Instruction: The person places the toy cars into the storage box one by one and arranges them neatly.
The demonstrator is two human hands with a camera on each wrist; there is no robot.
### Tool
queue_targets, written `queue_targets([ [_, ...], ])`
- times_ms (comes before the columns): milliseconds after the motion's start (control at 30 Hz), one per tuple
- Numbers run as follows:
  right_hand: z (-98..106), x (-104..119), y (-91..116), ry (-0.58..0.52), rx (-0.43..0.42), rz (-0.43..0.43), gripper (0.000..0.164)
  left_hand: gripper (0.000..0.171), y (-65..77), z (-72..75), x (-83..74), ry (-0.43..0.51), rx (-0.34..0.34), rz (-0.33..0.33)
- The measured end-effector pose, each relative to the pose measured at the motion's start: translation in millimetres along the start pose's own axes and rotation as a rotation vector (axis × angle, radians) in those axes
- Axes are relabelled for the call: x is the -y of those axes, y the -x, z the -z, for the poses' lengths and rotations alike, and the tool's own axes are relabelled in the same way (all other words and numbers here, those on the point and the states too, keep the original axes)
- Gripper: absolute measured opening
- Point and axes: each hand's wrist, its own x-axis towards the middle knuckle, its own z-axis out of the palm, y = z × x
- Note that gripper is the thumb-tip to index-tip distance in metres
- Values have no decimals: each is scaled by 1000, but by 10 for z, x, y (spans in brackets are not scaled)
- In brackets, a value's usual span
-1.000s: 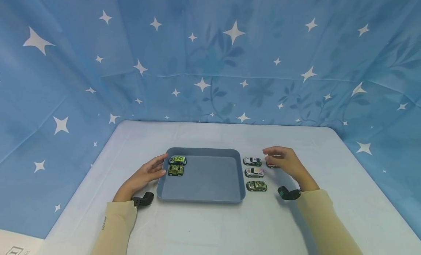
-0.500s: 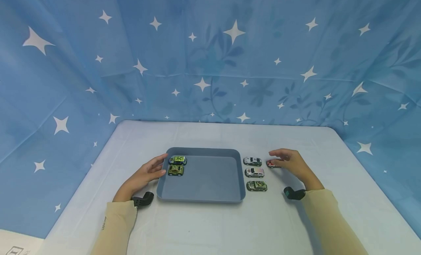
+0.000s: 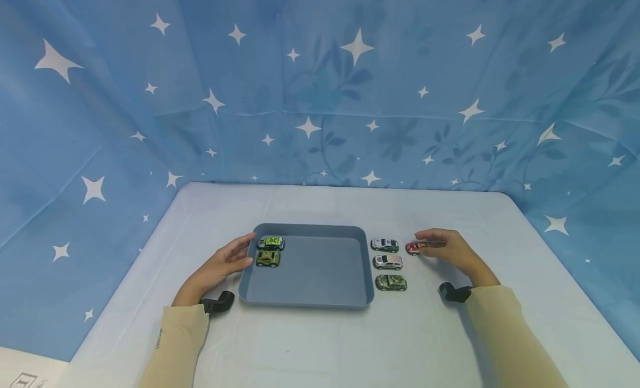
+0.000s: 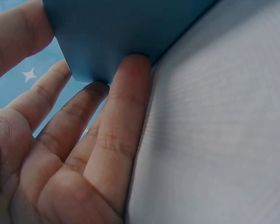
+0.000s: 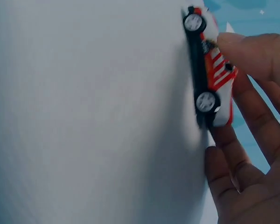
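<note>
My left hand [image 3: 222, 268] rests against the left side of a blue-grey tray [image 3: 320, 306]. In the left wrist view its fingers [image 4: 123, 107] extend along the tray's outer wall [image 4: 121, 32]. Two green patterned toy cars, one [image 3: 270, 243] behind the other [image 3: 268, 258], sit inside the tray's back left. On the right, my right hand [image 3: 452, 254] pinches a red and white toy car [image 3: 413, 248] lying on the table. The right wrist view has the thumb [image 5: 238, 51] on the near side of that car [image 5: 214, 70] and the other fingers behind it.
Between the tray and my right hand stand a white and dark toy car [image 3: 384, 244], a pale silver toy car [image 3: 387, 262] and a green camouflage toy car [image 3: 391, 282]. A blue star-printed curtain [image 3: 320, 88] hangs behind the white table [image 3: 310, 349].
My right hand has moved right and slightly down at the red and white car, uncovering more of it. My left hand has kept its place at the tray.
</note>
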Motion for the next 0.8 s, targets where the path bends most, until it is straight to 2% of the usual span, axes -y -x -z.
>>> queue_targets([
  [267,43,-50,-29,25,49,-40,48,77,2,-8,-6,4,-3,5],
  [600,32,-28,-63,79,46,-78,48,77,0,-10,-34,6,2,2],
  [800,25,-45,-71,98,43,-59,43,76,2,-7,-27,17,9,-2],
])
